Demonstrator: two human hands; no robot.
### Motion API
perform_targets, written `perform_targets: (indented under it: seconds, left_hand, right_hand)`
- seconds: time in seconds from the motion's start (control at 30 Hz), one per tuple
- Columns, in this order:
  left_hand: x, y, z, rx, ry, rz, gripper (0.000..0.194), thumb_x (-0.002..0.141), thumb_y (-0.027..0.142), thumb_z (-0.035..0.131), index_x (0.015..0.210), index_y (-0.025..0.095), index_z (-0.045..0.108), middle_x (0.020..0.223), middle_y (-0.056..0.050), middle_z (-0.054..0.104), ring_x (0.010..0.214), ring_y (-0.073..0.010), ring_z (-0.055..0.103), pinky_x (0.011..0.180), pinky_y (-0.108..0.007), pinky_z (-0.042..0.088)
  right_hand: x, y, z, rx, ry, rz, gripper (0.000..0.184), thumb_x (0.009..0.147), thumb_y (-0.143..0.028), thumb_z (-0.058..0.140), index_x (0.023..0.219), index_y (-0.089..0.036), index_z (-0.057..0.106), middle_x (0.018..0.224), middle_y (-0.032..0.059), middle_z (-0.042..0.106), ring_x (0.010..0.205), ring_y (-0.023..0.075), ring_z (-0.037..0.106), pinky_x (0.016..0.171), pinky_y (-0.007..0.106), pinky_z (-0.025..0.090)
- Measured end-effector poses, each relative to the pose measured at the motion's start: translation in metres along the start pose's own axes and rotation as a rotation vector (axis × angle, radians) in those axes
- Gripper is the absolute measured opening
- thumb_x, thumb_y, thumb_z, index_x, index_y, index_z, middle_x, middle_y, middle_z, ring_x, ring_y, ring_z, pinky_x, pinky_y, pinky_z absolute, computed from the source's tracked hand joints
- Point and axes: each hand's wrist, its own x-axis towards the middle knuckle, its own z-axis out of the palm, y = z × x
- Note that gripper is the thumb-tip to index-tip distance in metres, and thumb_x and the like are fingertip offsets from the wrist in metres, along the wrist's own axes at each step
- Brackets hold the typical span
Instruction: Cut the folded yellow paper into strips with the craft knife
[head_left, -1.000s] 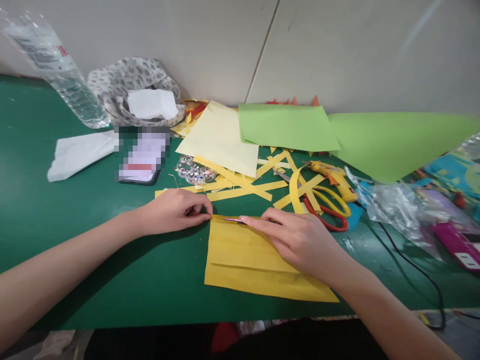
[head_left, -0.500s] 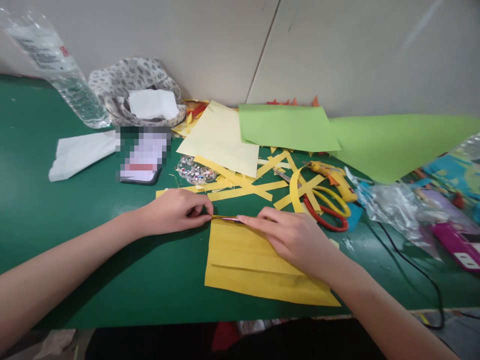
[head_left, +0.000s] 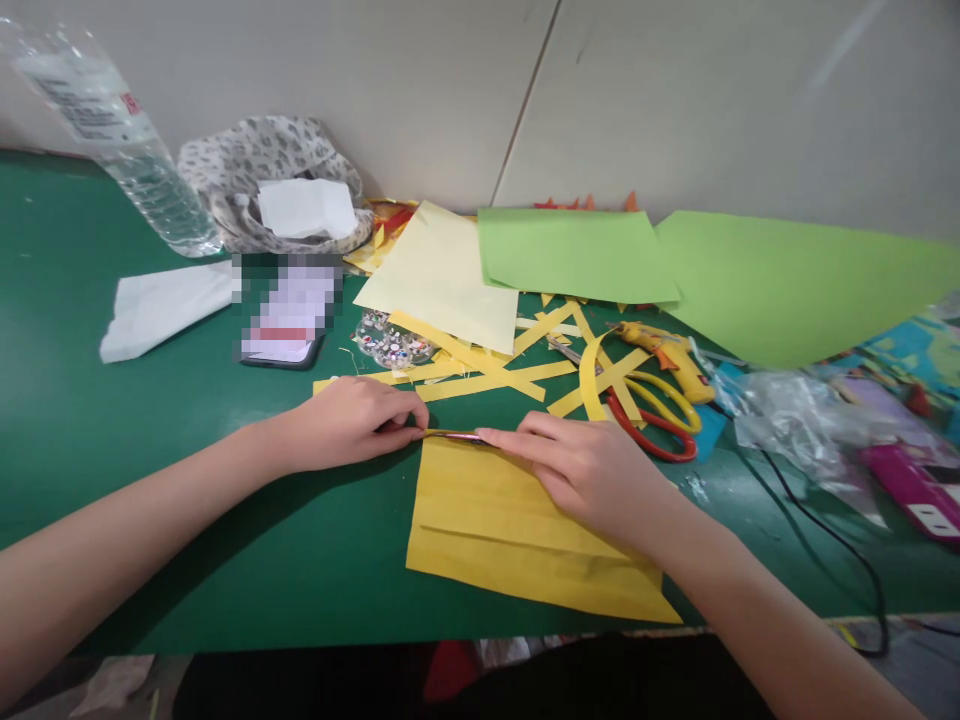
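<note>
A creased sheet of yellow paper (head_left: 480,505) lies before me near the table's front edge. With thumb and forefinger closed, my left hand (head_left: 364,422) pinches its far left corner. My right hand (head_left: 581,475) rests over the paper's far right part, its forefinger pressed along a slim pinkish tool (head_left: 463,437) at the far edge. The rest of that tool is hidden under the fingers, so its kind is unclear. Just beyond my hands are yellow paper strips (head_left: 491,383) and scissors with red and yellow handles (head_left: 679,447).
A yellow glue gun (head_left: 667,360) with a black cord sits to the right, near crumpled clear plastic (head_left: 795,420). Green sheets (head_left: 577,255) and a cream sheet (head_left: 442,275) lie by the wall. Leftward are a phone (head_left: 289,315), folded tissue (head_left: 169,310) and a water bottle (head_left: 124,140).
The yellow paper's near edge has shifted slightly. The large green sheet at the right has lifted and spread a little. My hands have hardly moved.
</note>
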Motion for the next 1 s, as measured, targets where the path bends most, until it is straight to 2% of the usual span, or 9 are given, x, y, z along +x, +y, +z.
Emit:
perform_targets:
  seconds: [0.33,0.6,0.8,1.0]
  left_hand:
    - [0.0,0.001,0.001,-0.012,0.016,-0.039,0.02,0.093,0.034,0.047,0.091,0.022,0.063,0.061,0.004,0.053,0.056,-0.0108,0.049,0.053,-0.023,0.029]
    - [0.001,0.001,0.001,-0.008,0.008,-0.067,0.018,0.092,0.034,0.049,0.09,0.023,0.063,0.061,0.005,0.052,0.056,-0.0105,0.049,0.053,-0.022,0.028]
    - [0.001,0.003,0.0,-0.018,0.003,-0.072,0.018,0.092,0.034,0.049,0.089,0.022,0.063,0.06,0.005,0.051,0.055,-0.0105,0.047,0.052,-0.022,0.027]
    - [0.001,0.002,0.001,-0.022,0.017,-0.065,0.018,0.092,0.034,0.05,0.088,0.022,0.063,0.059,0.005,0.051,0.054,-0.0103,0.047,0.051,-0.022,0.027]
  right_hand:
    - [-0.006,0.005,-0.001,-0.06,0.018,-0.001,0.057,0.081,-0.002,0.043,0.127,-0.029,0.061,0.084,0.0012,0.066,0.059,0.0101,0.056,0.055,0.022,0.038]
    - [-0.015,0.016,-0.005,-0.069,0.059,-0.046,0.052,0.083,-0.004,0.04,0.124,-0.025,0.064,0.086,0.0034,0.069,0.063,0.013,0.061,0.056,0.024,0.042]
    - [-0.022,0.026,-0.012,-0.072,0.04,-0.043,0.055,0.08,-0.003,0.041,0.122,-0.029,0.065,0.086,0.0017,0.07,0.063,0.0133,0.063,0.055,0.024,0.042]
    - [-0.025,0.026,-0.014,-0.006,0.1,-0.049,0.045,0.086,-0.007,0.042,0.115,-0.027,0.069,0.083,0.0019,0.071,0.064,0.0119,0.063,0.057,0.022,0.044]
